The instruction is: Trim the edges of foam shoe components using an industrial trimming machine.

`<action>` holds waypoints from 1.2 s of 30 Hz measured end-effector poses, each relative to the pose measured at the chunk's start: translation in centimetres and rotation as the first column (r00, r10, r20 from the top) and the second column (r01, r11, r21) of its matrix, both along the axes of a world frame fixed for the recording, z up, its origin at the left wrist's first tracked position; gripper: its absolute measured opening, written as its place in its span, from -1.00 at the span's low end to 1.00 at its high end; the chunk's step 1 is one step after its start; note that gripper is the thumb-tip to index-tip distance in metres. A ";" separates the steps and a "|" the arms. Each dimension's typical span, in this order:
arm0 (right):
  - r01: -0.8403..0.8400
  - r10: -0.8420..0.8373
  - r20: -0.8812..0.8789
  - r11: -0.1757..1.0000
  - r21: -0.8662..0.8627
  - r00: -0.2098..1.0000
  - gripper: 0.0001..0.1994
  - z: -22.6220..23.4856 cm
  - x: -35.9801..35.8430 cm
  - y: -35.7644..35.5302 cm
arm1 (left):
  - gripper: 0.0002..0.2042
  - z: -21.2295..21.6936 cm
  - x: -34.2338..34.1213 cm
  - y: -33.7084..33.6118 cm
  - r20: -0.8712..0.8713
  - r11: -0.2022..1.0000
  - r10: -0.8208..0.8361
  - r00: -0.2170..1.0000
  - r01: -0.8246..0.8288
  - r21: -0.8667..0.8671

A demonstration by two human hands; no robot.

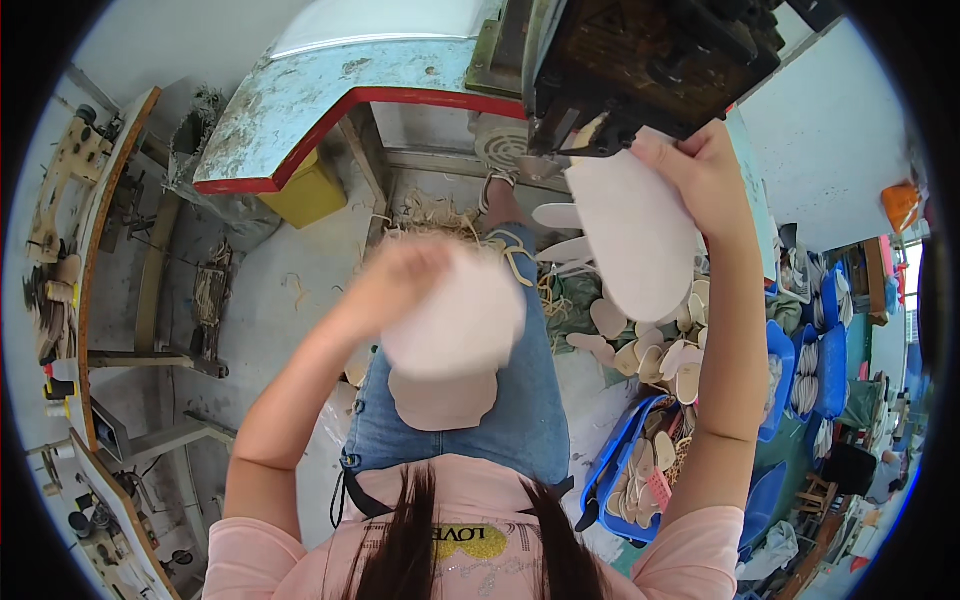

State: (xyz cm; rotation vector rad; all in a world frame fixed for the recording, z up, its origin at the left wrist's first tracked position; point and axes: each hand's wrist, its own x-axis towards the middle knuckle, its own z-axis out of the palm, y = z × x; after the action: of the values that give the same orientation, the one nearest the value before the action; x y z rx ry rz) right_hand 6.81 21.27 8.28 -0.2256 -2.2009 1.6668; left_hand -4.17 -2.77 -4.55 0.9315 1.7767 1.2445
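My right hand (700,175) is closed on the upper end of a pale insole (640,240), thumb on its face, right beside the dark head of a machine (650,75). The insole hangs down with its rounded end lowest. Over my lap, my left hand (405,275) is smeared by motion, its fingers curled at the edge of another pale insole (455,325), also blurred. Below that piece, a stack of pale insoles (445,400) rests on my thighs, partly covered by it.
The machine's light blue table (330,95) has a red edge. Beneath it stand a yellow bin (310,190) and a heap of trimmed strips (430,212). Many loose insoles (650,360) lie on the floor at right, near a blue basket (600,480) of soles. Wooden racks (95,270) line the left.
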 end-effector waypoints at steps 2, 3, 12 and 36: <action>0.072 -0.110 0.188 0.977 0.200 0.976 -0.78 0.2 0.3 -1.1 | -0.80 -6.6 3.5 -1.5 -0.136 0.921 -0.382 0.914 0.389 0.028; 0.069 -0.107 0.189 0.978 0.199 0.976 -0.78 -0.5 0.3 -1.5 | -0.78 -8.7 5.5 -2.4 -0.312 0.923 -0.384 0.869 0.351 -0.160; 0.259 -0.236 -0.149 0.953 0.160 0.960 -0.80 -5.7 1.0 -4.4 | -0.77 2.4 0.9 3.5 0.272 0.905 0.163 0.948 -0.253 0.342; 0.054 -0.044 0.222 0.998 -0.043 0.974 -0.84 -1.7 2.4 3.1 | -0.83 6.0 2.3 3.2 0.568 0.875 0.109 0.816 -0.350 0.334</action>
State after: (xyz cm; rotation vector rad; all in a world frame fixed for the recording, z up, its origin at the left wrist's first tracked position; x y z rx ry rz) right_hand 9.26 24.40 6.55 -0.4970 -2.2926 1.7430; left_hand -1.87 0.44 1.42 0.5045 1.2093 1.8955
